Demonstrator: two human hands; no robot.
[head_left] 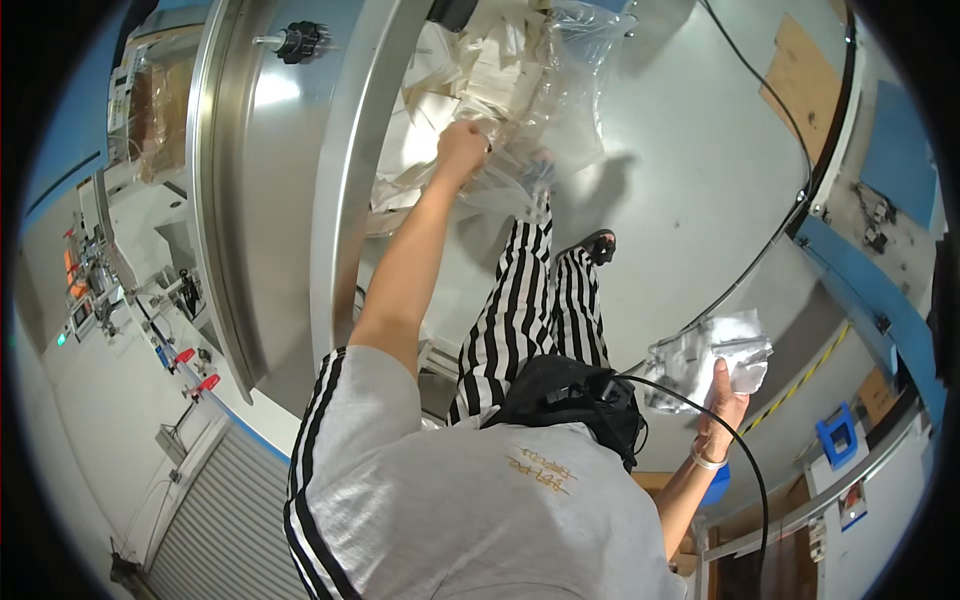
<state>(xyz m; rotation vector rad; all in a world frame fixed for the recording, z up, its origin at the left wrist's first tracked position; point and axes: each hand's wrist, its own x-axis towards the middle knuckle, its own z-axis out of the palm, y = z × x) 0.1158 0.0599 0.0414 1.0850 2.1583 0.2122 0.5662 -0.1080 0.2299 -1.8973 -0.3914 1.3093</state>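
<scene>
My left hand (463,152) reaches out with curled fingers over a large clear plastic bag (585,75). Inside the bag lies a heap of white and cream flat pieces (500,70) that look like paper or thin packets. Whether the fingers pinch the bag's edge or one of the pieces is hidden. At my right side, my right hand (722,412) is shut on a crumpled silvery sheet or pouch (700,350), the thumb on top of it.
Left of the bag runs a metal-edged bench (345,150) with a black knob (300,42) on its panel. A black cable (740,280) crosses the pale floor. To the right stand blue-edged shelving (850,265), a blue bin (836,436) and cardboard (800,85).
</scene>
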